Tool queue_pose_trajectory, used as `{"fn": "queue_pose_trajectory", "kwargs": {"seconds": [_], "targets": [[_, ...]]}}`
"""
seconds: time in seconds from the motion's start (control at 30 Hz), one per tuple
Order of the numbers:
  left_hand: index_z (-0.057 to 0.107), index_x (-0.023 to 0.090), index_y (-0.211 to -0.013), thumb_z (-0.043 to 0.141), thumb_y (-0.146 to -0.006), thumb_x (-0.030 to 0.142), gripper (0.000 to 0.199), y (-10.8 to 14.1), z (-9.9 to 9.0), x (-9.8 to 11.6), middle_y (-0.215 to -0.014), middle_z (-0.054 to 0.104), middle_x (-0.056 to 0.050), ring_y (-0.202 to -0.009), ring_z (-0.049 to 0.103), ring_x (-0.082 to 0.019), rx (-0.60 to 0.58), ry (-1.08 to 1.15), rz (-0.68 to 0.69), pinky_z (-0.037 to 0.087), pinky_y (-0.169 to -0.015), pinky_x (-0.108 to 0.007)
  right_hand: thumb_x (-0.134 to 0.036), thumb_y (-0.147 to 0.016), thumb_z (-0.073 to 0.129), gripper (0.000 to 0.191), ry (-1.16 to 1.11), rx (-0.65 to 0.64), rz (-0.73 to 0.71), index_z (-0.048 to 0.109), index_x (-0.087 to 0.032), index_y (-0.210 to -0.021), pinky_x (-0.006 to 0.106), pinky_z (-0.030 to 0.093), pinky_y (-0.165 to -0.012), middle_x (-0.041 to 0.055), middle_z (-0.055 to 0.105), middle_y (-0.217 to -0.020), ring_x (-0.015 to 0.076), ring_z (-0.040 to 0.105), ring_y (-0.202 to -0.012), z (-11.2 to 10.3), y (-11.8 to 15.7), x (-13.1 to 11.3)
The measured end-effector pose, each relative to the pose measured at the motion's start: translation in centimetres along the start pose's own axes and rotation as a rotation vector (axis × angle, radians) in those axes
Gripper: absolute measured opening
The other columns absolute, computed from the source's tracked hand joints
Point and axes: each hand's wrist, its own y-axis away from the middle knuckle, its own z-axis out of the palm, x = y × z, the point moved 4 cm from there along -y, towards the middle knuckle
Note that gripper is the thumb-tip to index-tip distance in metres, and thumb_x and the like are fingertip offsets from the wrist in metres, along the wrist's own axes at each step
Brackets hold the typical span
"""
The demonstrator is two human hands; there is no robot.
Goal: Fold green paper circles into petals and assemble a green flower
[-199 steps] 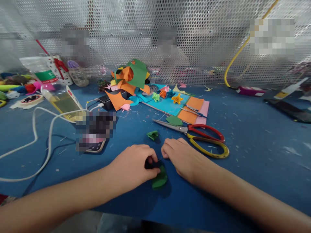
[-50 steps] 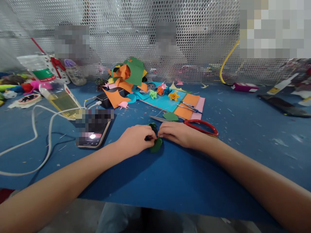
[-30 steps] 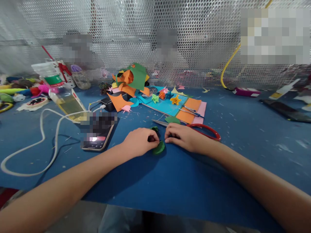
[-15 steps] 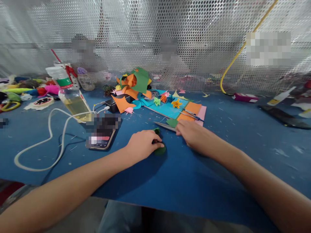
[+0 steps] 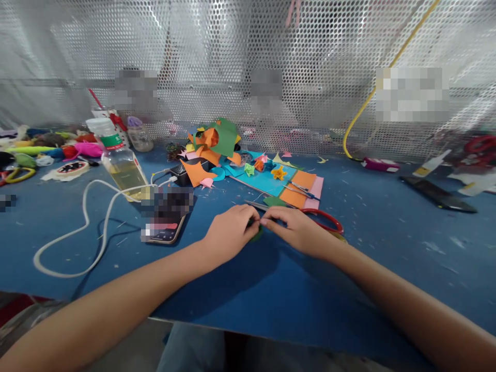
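Paper (image 5: 256, 236), green and curved at its lower edge, pokes out beneath the left hand (image 5: 231, 231), pinched in its fingertips just above the blue counter (image 5: 240, 305). The right hand (image 5: 291, 227) has thumb and forefinger drawn together at the same spot; whether they grip it too, I can't tell. Beyond lie flat blue and orange sheets (image 5: 298, 190), a crinkled yellow-orange star (image 5: 279, 173) and a loose heap of curling scraps (image 5: 227, 139), with dimpled perforated metal (image 5: 217, 51) behind.

Half a second ago the right hand was over the scissors (image 5: 334, 219); now it has come back to meet the left. The scissors sit close behind its wrist, the phone (image 5: 166, 227) well left, and smooth blue surface runs from the wrists to the near edge.
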Motion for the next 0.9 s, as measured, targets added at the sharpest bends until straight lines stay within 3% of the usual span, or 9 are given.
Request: {"fn": "queue_pose_trajectory", "kwargs": {"seconds": [0.23, 0.43, 0.7, 0.9], "targets": [[0.062, 0.018, -0.088, 0.051, -0.087, 0.026, 0.013, 0.4, -2.7, 0.7, -0.087, 0.067, -0.001, -0.084, 0.056, -0.013, 0.232, 0.244, 0.184, 0.044, -0.077, -0.025, -0.023, -0.089, 0.047, 0.013, -0.071, 0.244, -0.133, 0.057, -0.019, -0.082, 0.028, 0.048, -0.073, 0.0041, 0.061, -0.083, 0.0141, 0.058, -0.078, -1.4, 0.7, -1.9], [0.066, 0.017, -0.081, 0.059, -0.082, 0.025, 0.011, 0.5, -3.2, 0.7, -0.083, 0.068, -0.002, -0.081, 0.059, -0.013, 0.216, 0.402, 0.245, 0.046, -0.077, -0.027, -0.016, -0.087, 0.050, 0.009, 0.075, 0.453, -0.340, 0.058, -0.019, -0.090, 0.029, 0.051, -0.075, 0.0067, 0.062, -0.090, 0.0155, 0.060, -0.085, -1.6, 1.8, -2.3], [0.069, 0.016, -0.081, 0.064, -0.078, 0.020, 0.006, 0.7, -3.4, 1.4, -0.080, 0.068, -0.004, -0.072, 0.061, -0.013, 0.351, 0.347, 0.420, 0.049, -0.070, -0.028, -0.013, -0.084, 0.055, 0.016, 0.092, 0.543, -0.365, 0.060, -0.021, -0.097, 0.029, 0.053, -0.077, 0.0060, 0.064, -0.093, 0.0143, 0.062, -0.085, -2.1, 2.6, -2.2], [0.068, 0.016, -0.079, 0.065, -0.077, 0.017, 0.004, 1.0, -3.4, 1.6, -0.075, 0.069, -0.003, -0.071, 0.062, -0.012, 0.453, 0.199, 0.528, 0.049, -0.076, -0.032, -0.013, -0.079, 0.062, 0.014, -0.007, 0.548, -0.352, 0.063, -0.020, -0.092, 0.026, 0.055, -0.075, 0.0041, 0.067, -0.085, 0.0133, 0.064, -0.081, -1.6, 2.4, -2.5]]}}
